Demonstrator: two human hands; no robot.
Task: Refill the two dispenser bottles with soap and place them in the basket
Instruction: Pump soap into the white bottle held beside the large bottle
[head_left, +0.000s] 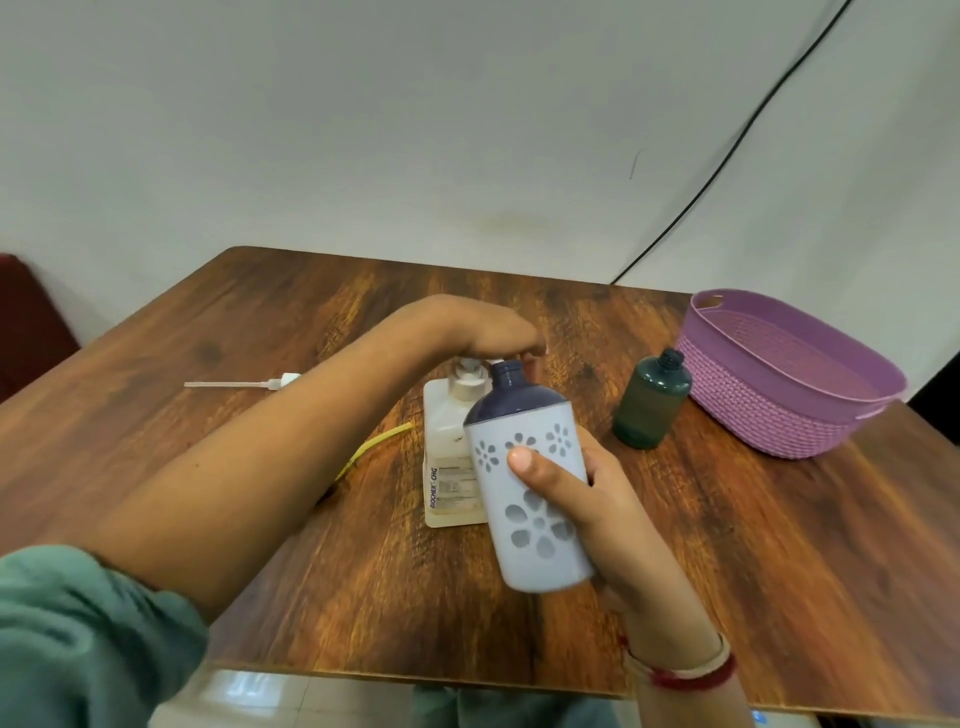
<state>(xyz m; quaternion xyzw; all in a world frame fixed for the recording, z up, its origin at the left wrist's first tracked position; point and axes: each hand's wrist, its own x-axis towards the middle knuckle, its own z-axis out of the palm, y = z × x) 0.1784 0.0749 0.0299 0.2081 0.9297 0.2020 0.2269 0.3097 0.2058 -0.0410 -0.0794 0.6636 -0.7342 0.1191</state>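
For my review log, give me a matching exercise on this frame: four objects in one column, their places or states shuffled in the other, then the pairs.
Things
1. floral bottle
2. green bottle
3. loose pump
4. basket

Places or states
A. lies flat on the left side of the table
B. purple, at the table's right edge
C. held tilted in the right hand
D. stands upright with no pump on it, beside the basket

Pairs: 1-C, 2-D, 3-A, 4-B

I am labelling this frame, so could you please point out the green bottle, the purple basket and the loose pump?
green bottle (649, 410), head view, middle of its body.
purple basket (769, 415), head view, woven near wall.
loose pump (287, 380), head view, its white head.
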